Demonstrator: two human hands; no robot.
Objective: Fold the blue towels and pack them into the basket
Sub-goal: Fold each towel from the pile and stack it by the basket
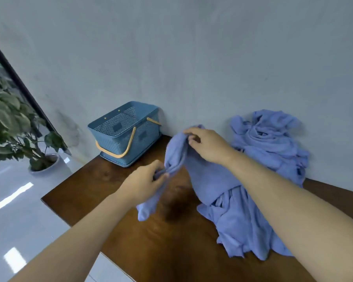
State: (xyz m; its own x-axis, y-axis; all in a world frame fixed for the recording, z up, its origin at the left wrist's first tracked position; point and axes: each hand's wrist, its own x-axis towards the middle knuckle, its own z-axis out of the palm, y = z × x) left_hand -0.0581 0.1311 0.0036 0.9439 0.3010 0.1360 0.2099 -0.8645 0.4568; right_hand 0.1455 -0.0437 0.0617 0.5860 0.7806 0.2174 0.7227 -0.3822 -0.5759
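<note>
**Blue cloth, first fold not yet made**

Blue towel (208, 176) up in both hands, bunched and unfolded, over the middle of the counter (110, 184). Hangs with its long axis running from the far centre, top end towards the wall, down to the near right. Meets more crumpled blue cloth on the wood there; cannot tell whether same piece or another.

Pinched at the top edge by the right hand (206, 145), fingers curled into the gathered fabric. Pinched lower on the left side by the left hand (145, 180), thumb and fingers closed on a rope of cloth, a loose flap dangling beneath. Reads as a hunt for an edge or corner before spreading flat, judging by the grips.

Further out, against the wall at far right: a heap of blue towels (269, 143), all rumpled, none folded. At the far left corner of the counter, well apart from the held towel: the basket (118, 147), yellow handles down, apparently holding nothing, though not seen to the bottom. Leaves nearly everything to do: folding each piece, then packing.

Past the counter's left edge: a potted plant (8, 123).
</note>
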